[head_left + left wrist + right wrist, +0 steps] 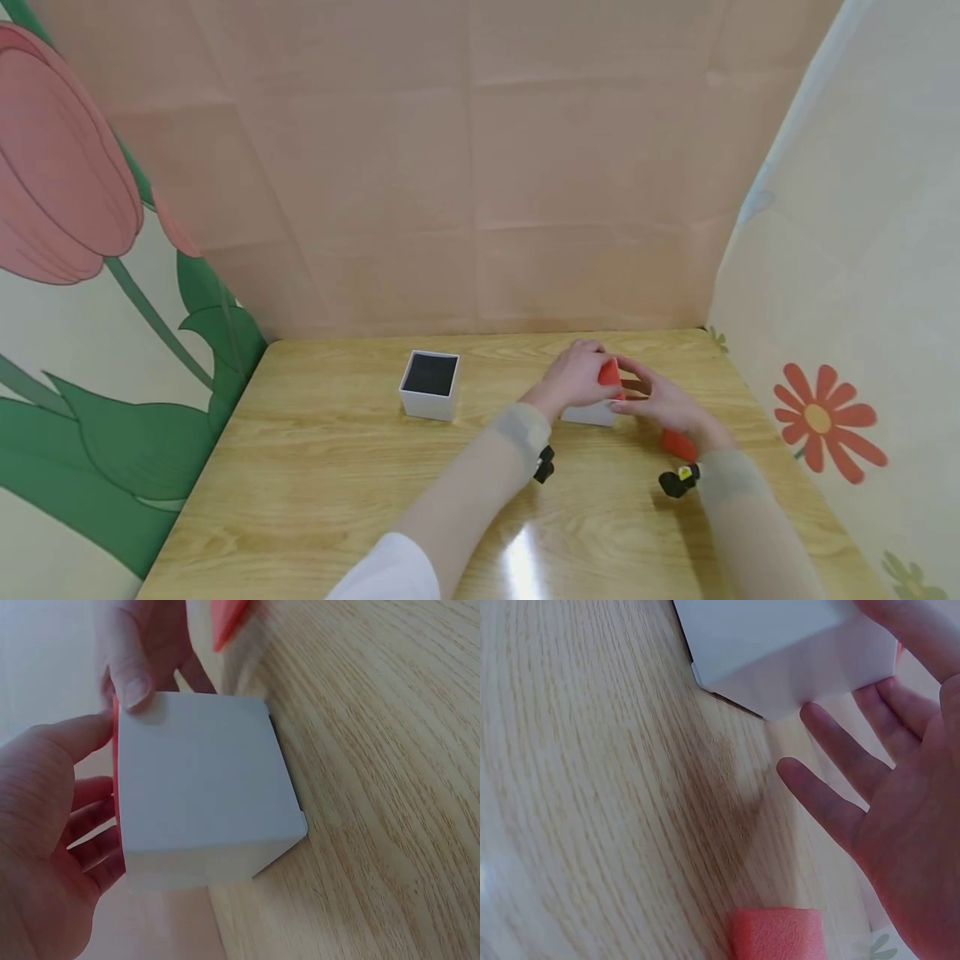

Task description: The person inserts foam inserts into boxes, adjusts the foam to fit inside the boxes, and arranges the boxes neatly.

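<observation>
In the head view, my left hand (576, 379) reaches over a white box (588, 414) and grips a red foam piece (610, 377) at its top. The left wrist view shows the thumb and fingers of that hand along the red edge (115, 769) at the box's upper side. My right hand (663, 404) holds the box at its right side, thumb on the near face, other fingers reaching behind. Spread fingers of this hand appear beside the box in the right wrist view. A second red foam block (778, 934) lies on the table below the right hand.
Another white box (429, 406), with a black inside or top, stands on the wooden table (315, 483) to the left. A pink-beige sheet (480, 167) hangs behind the table. Flower-printed sheets flank it left and right.
</observation>
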A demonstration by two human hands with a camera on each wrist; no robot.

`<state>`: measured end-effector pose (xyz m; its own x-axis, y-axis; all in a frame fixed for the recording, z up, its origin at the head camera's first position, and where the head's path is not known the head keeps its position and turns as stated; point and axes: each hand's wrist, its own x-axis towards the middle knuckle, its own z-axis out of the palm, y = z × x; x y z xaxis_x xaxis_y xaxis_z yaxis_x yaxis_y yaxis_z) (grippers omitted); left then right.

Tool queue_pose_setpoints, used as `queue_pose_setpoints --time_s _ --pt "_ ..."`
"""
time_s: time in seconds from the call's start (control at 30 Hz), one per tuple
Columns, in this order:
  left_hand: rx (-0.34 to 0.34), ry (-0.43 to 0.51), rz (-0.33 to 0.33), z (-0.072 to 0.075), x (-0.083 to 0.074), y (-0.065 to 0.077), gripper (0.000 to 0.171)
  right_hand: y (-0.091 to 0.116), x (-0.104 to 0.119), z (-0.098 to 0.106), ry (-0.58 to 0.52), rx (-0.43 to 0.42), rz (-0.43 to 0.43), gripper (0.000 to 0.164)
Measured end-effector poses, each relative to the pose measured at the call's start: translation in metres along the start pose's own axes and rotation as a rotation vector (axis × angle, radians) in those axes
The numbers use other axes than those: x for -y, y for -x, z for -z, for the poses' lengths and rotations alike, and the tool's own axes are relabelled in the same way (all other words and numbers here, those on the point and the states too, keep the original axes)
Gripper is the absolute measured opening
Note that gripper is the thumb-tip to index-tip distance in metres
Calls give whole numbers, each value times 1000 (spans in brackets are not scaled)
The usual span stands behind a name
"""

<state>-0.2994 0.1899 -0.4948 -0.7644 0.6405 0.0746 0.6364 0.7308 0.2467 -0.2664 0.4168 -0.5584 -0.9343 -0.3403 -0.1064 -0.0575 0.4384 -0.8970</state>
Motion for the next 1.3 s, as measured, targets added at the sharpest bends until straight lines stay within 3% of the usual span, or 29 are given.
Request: queue_pose_setpoints --time_s 0.43,0.9,1.07,1.3 --pt "26 -53 51 4 -6 -1 51 -1 1 0 5 2 33 99" --pt "23 -52 87 8 -12 -1 40 -2 -6 -1 -22 6 0 98" --pt "45 -92 98 8 -15 -2 39 0 -3 0 -35 10 -2 98" --pt "81 -171 59 12 -14 -3 37 1 3 -1 -22 15 7 98"
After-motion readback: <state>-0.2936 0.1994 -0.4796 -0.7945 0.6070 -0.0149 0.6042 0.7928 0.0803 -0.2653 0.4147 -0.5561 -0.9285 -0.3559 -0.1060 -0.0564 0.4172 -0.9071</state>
